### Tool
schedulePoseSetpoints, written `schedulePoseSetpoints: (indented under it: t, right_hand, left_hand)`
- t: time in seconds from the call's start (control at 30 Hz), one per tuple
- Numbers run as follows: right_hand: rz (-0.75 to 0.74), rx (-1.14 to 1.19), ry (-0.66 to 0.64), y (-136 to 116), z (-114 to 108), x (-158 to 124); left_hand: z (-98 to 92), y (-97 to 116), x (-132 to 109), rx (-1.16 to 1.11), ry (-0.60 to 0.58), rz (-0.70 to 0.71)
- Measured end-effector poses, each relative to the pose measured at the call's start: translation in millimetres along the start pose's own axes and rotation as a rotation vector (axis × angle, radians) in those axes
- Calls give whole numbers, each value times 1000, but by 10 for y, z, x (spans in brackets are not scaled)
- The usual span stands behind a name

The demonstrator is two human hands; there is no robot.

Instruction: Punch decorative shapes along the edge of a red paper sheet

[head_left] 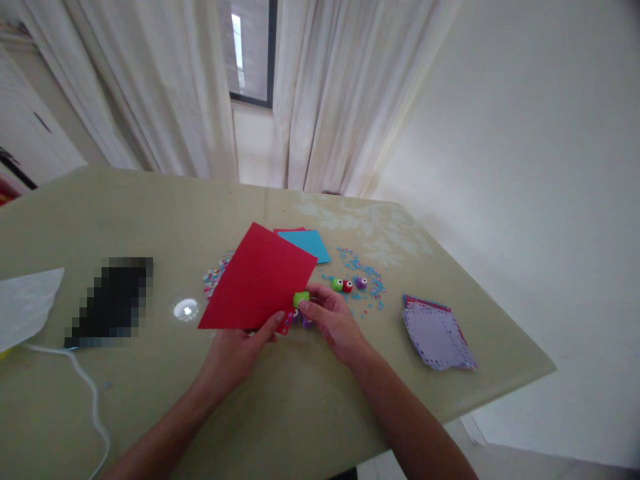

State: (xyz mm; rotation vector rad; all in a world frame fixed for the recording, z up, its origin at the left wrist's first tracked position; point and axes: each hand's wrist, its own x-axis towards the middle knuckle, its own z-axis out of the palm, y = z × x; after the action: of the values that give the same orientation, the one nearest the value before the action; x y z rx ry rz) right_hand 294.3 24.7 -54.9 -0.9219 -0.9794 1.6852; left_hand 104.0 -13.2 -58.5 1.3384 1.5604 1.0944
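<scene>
My left hand [239, 353] grips a red sheet of paper [260, 280] by its lower edge, thumb on top, the sheet raised above the table. At the sheet's lower right corner, my right hand [336, 320] holds a small green craft punch [301, 299] between thumb and fingers. A strip with small cut-outs shows by the left thumb. Partly hidden below the hands are purple punches [306, 323]. Just beyond the right hand stand a green punch [337, 285], a red punch [347, 287] and a purple punch [361, 283], each with an eye-like spot.
Blue confetti [373, 273] surrounds the punches; mixed confetti [213, 277] lies left of the sheet. Behind is blue paper [307, 244]. A stack of punched-edge cards [437, 337] sits right. Leftward are a blurred-out dark object [115, 300], a white cable [93, 393] and a white sheet [27, 303].
</scene>
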Motion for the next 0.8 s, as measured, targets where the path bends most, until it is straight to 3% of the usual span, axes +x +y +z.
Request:
schedulePoseSetpoints:
  t: [0.37, 0.8]
  right_hand:
    - [54, -29, -71, 7, 35, -34]
    - [68, -16, -31, 15, 90, -49]
  left_hand:
    - [18, 21, -9, -29, 14, 47]
    - [61, 0, -18, -48, 61, 85]
